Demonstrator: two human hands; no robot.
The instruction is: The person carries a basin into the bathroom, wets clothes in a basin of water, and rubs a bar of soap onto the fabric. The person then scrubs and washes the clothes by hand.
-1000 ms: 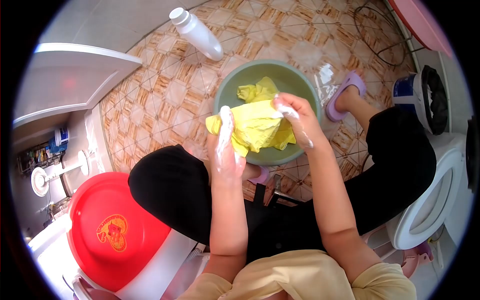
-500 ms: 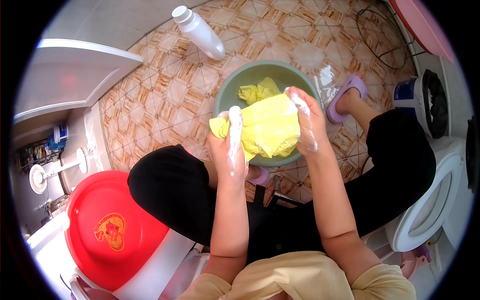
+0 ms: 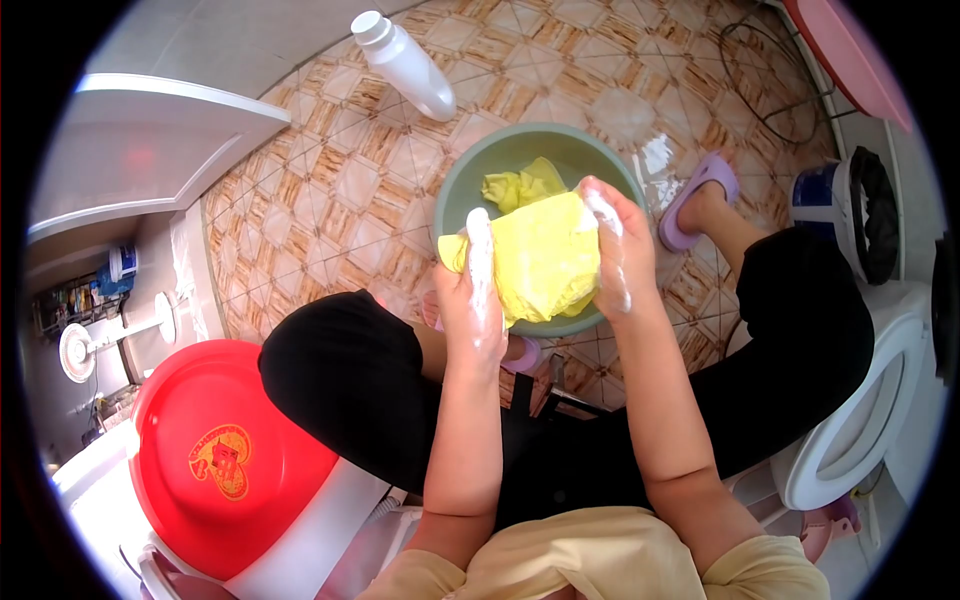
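Observation:
A yellow cloth (image 3: pixel 545 255) is stretched between my two hands above a green basin (image 3: pixel 462 170) on the floor. My left hand (image 3: pixel 472 295) grips its left side, with white foam along the thumb. On the cloth's right side my right hand (image 3: pixel 622 245) is closed, also with foam on it. The fingers behind the cloth are hidden. Another piece of yellow fabric (image 3: pixel 520 187) lies crumpled inside the basin; whether it is joined to the held cloth I cannot tell.
A white bottle (image 3: pixel 405 68) stands on the tiled floor beyond the basin. At the left is a red basin (image 3: pixel 225 400); a white toilet (image 3: pixel 850 420) is at the right, near a bin with a black bag (image 3: pixel 875 215). A cable (image 3: pixel 770 95) lies at the far right.
The yellow cloth looks flatter and smoother between my hands. Both hands keep their hold and have hardly moved; the whole view has shifted slightly.

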